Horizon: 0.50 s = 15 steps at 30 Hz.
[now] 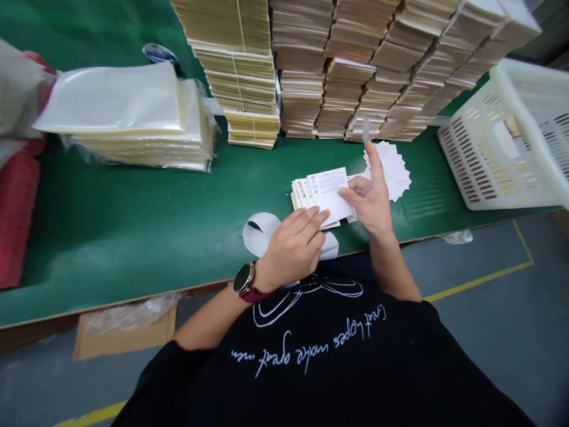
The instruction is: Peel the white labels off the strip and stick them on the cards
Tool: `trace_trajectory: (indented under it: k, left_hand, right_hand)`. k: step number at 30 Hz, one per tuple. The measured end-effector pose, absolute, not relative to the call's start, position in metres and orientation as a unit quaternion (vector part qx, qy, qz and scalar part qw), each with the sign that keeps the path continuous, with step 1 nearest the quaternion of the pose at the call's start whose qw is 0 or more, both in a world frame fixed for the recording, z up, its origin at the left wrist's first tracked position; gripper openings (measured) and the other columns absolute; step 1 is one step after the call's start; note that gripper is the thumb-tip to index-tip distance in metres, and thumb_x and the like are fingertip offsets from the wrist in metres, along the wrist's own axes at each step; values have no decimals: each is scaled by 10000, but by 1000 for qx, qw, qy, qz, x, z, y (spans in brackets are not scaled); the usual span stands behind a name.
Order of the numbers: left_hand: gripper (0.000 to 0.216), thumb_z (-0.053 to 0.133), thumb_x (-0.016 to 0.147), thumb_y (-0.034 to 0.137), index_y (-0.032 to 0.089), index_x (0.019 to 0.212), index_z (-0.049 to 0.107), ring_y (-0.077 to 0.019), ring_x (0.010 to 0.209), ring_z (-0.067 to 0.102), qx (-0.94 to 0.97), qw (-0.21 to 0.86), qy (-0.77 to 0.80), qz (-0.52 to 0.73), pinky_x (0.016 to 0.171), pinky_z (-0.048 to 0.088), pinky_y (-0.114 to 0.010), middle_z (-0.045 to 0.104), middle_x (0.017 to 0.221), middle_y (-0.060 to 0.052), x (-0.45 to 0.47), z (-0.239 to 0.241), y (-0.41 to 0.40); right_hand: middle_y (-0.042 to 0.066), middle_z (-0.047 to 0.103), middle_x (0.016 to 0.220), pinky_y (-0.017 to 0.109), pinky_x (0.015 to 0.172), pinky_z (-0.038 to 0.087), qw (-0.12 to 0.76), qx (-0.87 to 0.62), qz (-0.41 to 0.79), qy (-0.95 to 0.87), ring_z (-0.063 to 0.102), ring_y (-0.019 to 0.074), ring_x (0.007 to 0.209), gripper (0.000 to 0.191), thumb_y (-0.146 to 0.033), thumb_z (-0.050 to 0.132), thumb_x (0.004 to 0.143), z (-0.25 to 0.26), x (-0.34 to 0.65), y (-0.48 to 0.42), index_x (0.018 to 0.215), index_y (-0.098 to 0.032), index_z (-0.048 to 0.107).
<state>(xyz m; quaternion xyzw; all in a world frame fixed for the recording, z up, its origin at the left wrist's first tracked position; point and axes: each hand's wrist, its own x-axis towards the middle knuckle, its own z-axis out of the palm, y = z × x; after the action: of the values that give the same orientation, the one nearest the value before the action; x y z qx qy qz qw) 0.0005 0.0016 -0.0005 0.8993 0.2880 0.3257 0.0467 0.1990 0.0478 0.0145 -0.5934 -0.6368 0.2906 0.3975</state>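
A fanned stack of printed white cards (pixel 331 187) lies on the green table in front of me. My left hand (pixel 296 246), with a watch at its wrist, has its fingers bent together over the lower edge of the cards; its thumb is hidden. The thumb of my right hand (pixel 372 198) presses the top card's right edge, while its index finger points up. A small translucent piece (pixel 366 129) sticks to that fingertip. Behind the right hand, more white cards (pixel 393 169) are spread in a pile. A curled white paper strip (pixel 258 232) lies beside my left hand.
Tall stacks of cards (pixel 302 98) stand along the back, some bundled with string (pixel 253 127). At the left lies a pile of clear plastic bags (pixel 120 101), near red cloth (pixel 18 207). A white slotted basket (pixel 471 160) stands at the right. The table's front edge borders my body.
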Motion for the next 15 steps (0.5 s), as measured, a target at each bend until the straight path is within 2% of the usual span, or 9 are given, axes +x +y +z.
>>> trace_trajectory:
  k: [5, 9, 13, 15]
  left_hand:
    - [106, 538, 796, 100, 113, 822, 640, -290, 1194, 584, 899, 33, 290, 326, 998, 528, -481, 629, 1270, -155, 0, -1, 2]
    - [99, 547, 791, 102, 112, 828, 639, -283, 1195, 585, 900, 26, 288, 325, 1005, 526, -466, 629, 1269, -151, 1, -1, 2]
    - [101, 543, 793, 107, 116, 828, 637, -280, 1191, 587, 897, 27, 292, 332, 1002, 528, -463, 642, 1231, -152, 1, -2, 2]
    - [95, 548, 786, 100, 108, 819, 637, -282, 1191, 587, 893, 29, 291, 341, 1009, 523, -461, 648, 1196, -167, 1, -2, 2]
  right_hand:
    - [-38, 606, 691, 310, 511, 415, 400, -605, 261, -637, 418, 140, 495, 815, -324, 524, 866, 20, 199, 44, 1542, -290, 72]
    - [-17, 639, 740, 325, 553, 423, 375, -627, 189, -656, 444, 149, 520, 732, -293, 475, 888, 25, 199, 38, 1538, -297, 138]
    - [-27, 624, 709, 338, 622, 445, 373, -658, 121, -643, 486, 167, 564, 747, -230, 466, 872, 29, 216, 38, 1537, -285, 131]
    - [-1, 640, 790, 357, 680, 464, 360, -670, 97, -642, 532, 183, 654, 717, -228, 491, 858, 33, 230, 38, 1513, -288, 205]
